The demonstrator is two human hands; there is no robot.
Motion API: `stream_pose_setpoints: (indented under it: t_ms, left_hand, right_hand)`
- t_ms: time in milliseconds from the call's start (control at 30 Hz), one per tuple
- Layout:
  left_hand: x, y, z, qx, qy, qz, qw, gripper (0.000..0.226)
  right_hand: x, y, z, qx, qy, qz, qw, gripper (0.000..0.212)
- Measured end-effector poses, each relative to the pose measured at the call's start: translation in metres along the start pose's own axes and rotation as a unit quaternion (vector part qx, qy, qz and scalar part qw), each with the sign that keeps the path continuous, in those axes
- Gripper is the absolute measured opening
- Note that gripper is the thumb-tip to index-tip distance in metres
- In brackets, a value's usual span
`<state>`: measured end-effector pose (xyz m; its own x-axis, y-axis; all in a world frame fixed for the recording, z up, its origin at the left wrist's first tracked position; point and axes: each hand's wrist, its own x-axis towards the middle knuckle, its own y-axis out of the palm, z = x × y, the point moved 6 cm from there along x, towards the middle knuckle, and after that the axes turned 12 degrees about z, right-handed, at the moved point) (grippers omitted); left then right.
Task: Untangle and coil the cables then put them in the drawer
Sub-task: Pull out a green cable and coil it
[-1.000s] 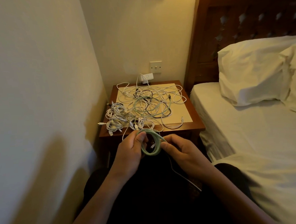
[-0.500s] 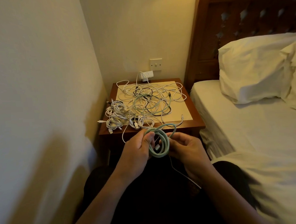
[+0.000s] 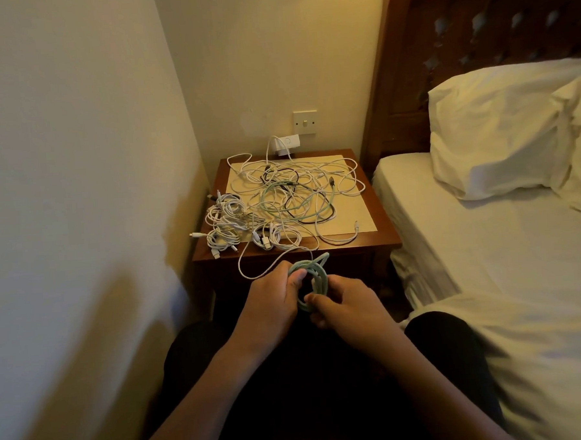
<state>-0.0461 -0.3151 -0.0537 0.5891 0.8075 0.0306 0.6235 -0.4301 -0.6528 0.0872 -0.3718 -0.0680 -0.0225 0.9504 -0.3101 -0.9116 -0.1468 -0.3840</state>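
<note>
Pale green coil (image 3: 314,279), white cables (image 3: 225,223)

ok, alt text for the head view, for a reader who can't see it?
The left hand and right hand grip a coil of pale green cable just in front of a wooden nightstand. A tangle of white, green and black cables lies on its top, and a white-sheeted bed stands to the right.

Dim, warm yellowish light, soft shadows on the left wall (image 3: 79,197), wide-angle bending and blur toward the edges.
</note>
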Motion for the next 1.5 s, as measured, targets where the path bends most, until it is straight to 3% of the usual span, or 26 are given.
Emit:
stream_pose_setpoints:
  t_ms: [100, 167, 267, 400, 467, 567, 633, 733, 833, 933, 1100, 1300, 1400, 1500]
  left_hand:
    - [0.002, -0.011, 0.007, 0.006, -0.013, -0.021, 1.000, 0.025]
    - [0.006, -0.030, 0.019, 0.006, -0.049, -0.049, 0.998, 0.024]
    - [0.009, -0.047, 0.039, -0.029, -0.108, -0.063, 0.992, 0.032]
    - [0.004, -0.031, 0.038, -0.202, -0.113, -0.036, 0.972, 0.038]
    - [0.000, -0.021, 0.032, -0.322, -0.102, 0.005, 0.941, 0.036]
    - [-0.005, -0.012, 0.022, -0.451, -0.095, 0.041, 0.887, 0.032]
    - [-0.009, -0.006, 0.017, -0.485, -0.097, 0.044, 0.868, 0.032]
    - [-0.015, 0.002, 0.019, -0.479, -0.116, 0.041, 0.869, 0.035]
    - [-0.019, 0.006, 0.030, -0.437, -0.159, 0.027, 0.885, 0.035]
    - [-0.022, -0.001, 0.042, -0.371, -0.182, 0.031, 0.910, 0.023]
    - [-0.024, 0.006, 0.032, -0.338, -0.137, 0.135, 0.921, 0.013]
    - [-0.021, 0.014, 0.017, -0.331, -0.070, 0.187, 0.922, 0.027]
    - [-0.024, 0.026, 0.012, -0.350, -0.041, 0.215, 0.911, 0.023]
    - [-0.023, 0.031, 0.012, -0.443, -0.046, 0.210, 0.870, 0.029]
  right_hand:
    - [-0.003, 0.003, 0.003, -0.174, 0.015, 0.035, 0.984, 0.017]
    - [-0.008, 0.010, 0.005, -0.232, 0.013, 0.095, 0.968, 0.020]
    - [-0.019, 0.003, 0.015, -0.302, -0.030, 0.098, 0.948, 0.021]
    - [-0.024, -0.015, 0.019, -0.326, -0.081, 0.000, 0.942, 0.027]
    - [-0.023, -0.017, 0.014, -0.327, -0.082, -0.026, 0.941, 0.028]
    - [-0.021, -0.015, 0.005, -0.238, -0.053, -0.025, 0.970, 0.021]
    - [-0.017, -0.011, -0.001, -0.172, -0.047, -0.038, 0.983, 0.015]
    - [-0.012, -0.005, -0.011, -0.043, -0.042, -0.046, 0.997, 0.011]
    - [-0.012, -0.005, -0.013, -0.020, -0.049, -0.060, 0.997, 0.009]
    - [-0.016, -0.013, -0.011, -0.040, -0.081, -0.098, 0.991, 0.015]
    - [-0.021, -0.024, 0.005, -0.181, -0.176, -0.140, 0.957, 0.024]
    - [-0.020, -0.023, 0.013, -0.248, -0.241, -0.139, 0.928, 0.021]
    - [-0.017, -0.026, 0.011, -0.252, -0.245, -0.149, 0.924, 0.019]
    - [-0.014, -0.028, 0.009, -0.256, -0.240, -0.163, 0.922, 0.016]
